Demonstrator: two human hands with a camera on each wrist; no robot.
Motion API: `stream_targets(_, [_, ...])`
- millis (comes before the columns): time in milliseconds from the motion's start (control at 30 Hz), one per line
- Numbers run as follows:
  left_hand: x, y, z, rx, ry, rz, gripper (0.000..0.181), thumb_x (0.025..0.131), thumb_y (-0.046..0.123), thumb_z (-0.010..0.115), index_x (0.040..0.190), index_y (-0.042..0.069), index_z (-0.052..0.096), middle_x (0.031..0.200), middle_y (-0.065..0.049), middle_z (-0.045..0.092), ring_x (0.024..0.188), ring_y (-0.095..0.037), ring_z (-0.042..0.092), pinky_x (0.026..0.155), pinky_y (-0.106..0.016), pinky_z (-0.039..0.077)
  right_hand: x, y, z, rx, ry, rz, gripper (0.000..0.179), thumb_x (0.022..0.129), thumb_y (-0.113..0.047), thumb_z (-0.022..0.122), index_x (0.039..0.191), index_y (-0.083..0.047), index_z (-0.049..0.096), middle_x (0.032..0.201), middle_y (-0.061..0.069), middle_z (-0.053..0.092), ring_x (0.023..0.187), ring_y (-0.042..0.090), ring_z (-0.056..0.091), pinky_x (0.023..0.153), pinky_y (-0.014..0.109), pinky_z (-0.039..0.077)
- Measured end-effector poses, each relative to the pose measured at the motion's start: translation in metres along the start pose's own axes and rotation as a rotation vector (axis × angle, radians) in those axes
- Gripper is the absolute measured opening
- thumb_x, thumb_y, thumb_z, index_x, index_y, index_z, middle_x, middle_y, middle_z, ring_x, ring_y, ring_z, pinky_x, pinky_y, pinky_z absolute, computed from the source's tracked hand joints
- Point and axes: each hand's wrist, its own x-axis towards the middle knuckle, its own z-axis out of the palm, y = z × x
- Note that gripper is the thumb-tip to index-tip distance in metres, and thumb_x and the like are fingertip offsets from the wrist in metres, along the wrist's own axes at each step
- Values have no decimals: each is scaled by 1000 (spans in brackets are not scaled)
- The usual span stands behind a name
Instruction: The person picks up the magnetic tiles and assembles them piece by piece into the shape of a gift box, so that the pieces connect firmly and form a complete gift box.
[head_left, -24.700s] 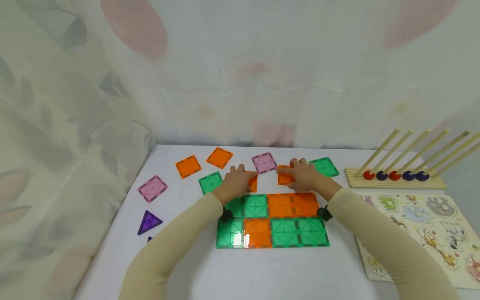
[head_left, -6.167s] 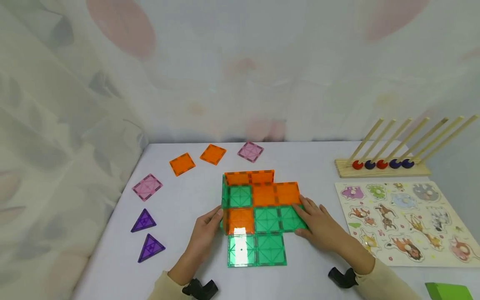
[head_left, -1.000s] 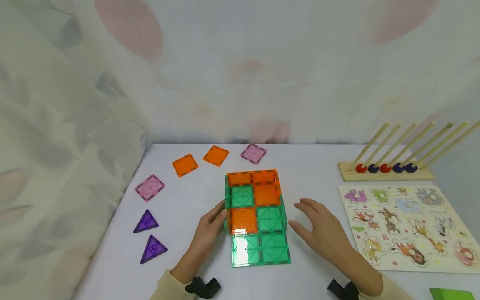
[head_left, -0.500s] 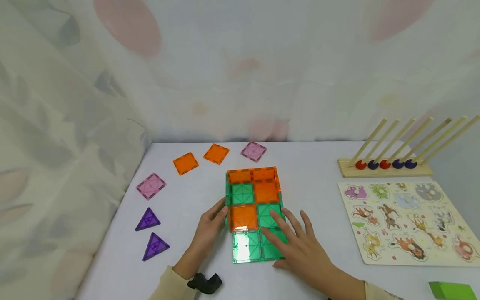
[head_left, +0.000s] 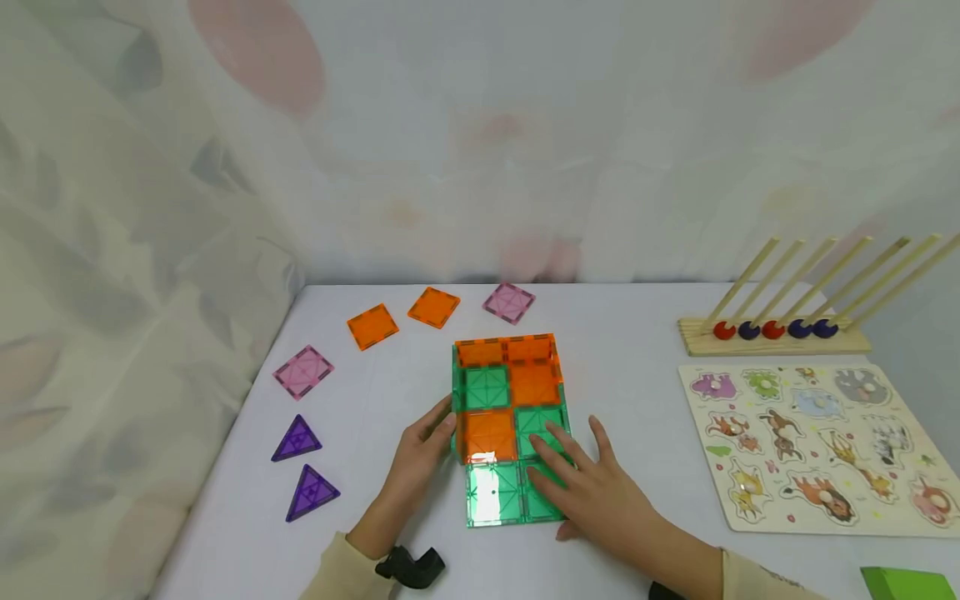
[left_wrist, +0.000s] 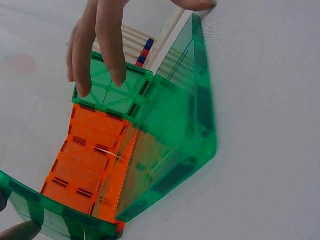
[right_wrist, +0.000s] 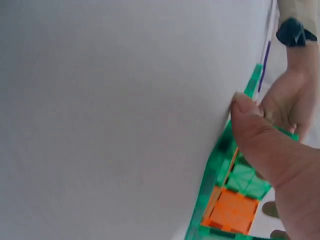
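A box-like build of magnetic tiles stands mid-table, with green and orange squares as floor, an orange back wall and upright side walls. In front, two green tiles join its floor. My left hand rests against the outside of the left green wall, fingertips touching it; the left wrist view shows those fingertips at the tile's edge. Over the front right green tile my right hand is spread with fingers extended. Whether its fingertips press the tile is hard to tell. In the right wrist view its thumb shows near the build.
Loose orange tiles, pink tiles and purple triangles lie left and behind. Rightward are a wooden peg rack with beads, an animal puzzle board and a green block.
Long ago the tiles lay flat; walls were then raised at back and left, later at right. In the last second my right hand moved from beside the right wall onto the front green tile.
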Motion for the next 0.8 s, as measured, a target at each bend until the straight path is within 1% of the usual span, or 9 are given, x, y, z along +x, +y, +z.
stream_targets(100, [-2, -1, 0, -18, -6, 8, 57, 96, 45, 53, 146, 20, 42, 155, -3, 34, 146, -30, 22, 112, -54, 30, -2, 5, 1, 36, 1, 69, 84, 63, -74, 67, 132, -28, 55, 152, 9, 38, 143, 35, 24, 106, 73, 19])
stream_targets(267, [-1, 0, 0, -18, -13, 19, 56, 97, 43, 52, 146, 19, 41, 155, -4, 34, 146, -30, 22, 112, -52, 30, -6, 11, 3, 102, 42, 147, 82, 66, -71, 67, 131, -22, 57, 151, 11, 38, 143, 33, 26, 108, 68, 20])
stream_targets(367, [-1, 0, -1, -11, -16, 25, 57, 97, 44, 52, 147, 18, 41, 155, -6, 34, 146, -31, 21, 112, -53, 30, -8, 14, 5, 160, 76, 165, 78, 69, -67, 67, 130, -19, 58, 152, 13, 37, 142, 35, 27, 110, 64, 22])
stream_targets(500, [-1, 1, -1, -16, -4, 13, 56, 96, 44, 53, 146, 20, 42, 154, -4, 35, 146, -30, 23, 111, -52, 32, -7, 17, 9, 271, 134, 152, 68, 75, -60, 69, 128, -20, 60, 152, 13, 36, 141, 36, 28, 111, 59, 26])
stream_targets(567, [0, 1, -1, -17, -5, 12, 56, 96, 44, 53, 146, 20, 42, 154, -4, 35, 146, -30, 23, 111, -52, 32, -5, 20, 10, 331, 165, 181, 61, 79, -55, 69, 127, -19, 60, 150, 12, 37, 139, 34, 30, 110, 57, 29])
stream_targets(600, [0, 1, -1, -23, -4, 5, 56, 96, 44, 53, 146, 21, 43, 154, -3, 36, 146, -29, 23, 111, -51, 32, -5, 23, 10, 364, 181, 229, 58, 80, -51, 70, 127, -18, 61, 149, 12, 39, 137, 34, 33, 109, 57, 31])
stream_targets(667, [0, 1, -1, -25, -6, 6, 55, 97, 43, 53, 146, 20, 43, 154, -3, 35, 146, -28, 23, 111, -50, 32, -3, 31, 10, 428, 194, 365, 55, 83, -43, 71, 128, -13, 59, 144, 15, 44, 132, 36, 39, 105, 58, 36])
stream_targets(733, [0, 1, -1, -25, -9, 10, 54, 98, 41, 52, 146, 20, 42, 154, -3, 35, 146, -28, 23, 112, -50, 32, -2, 43, 10, 533, 161, 522, 57, 87, -35, 68, 133, -5, 53, 139, 20, 47, 126, 39, 44, 103, 57, 39])
stream_targets(800, [-1, 0, 1, -30, -6, -1, 52, 98, 40, 52, 146, 21, 43, 154, -2, 35, 146, -27, 24, 111, -50, 33, -1, 54, 11, 644, 94, 675, 60, 90, -29, 65, 137, 2, 45, 135, 25, 51, 121, 44, 48, 99, 60, 42])
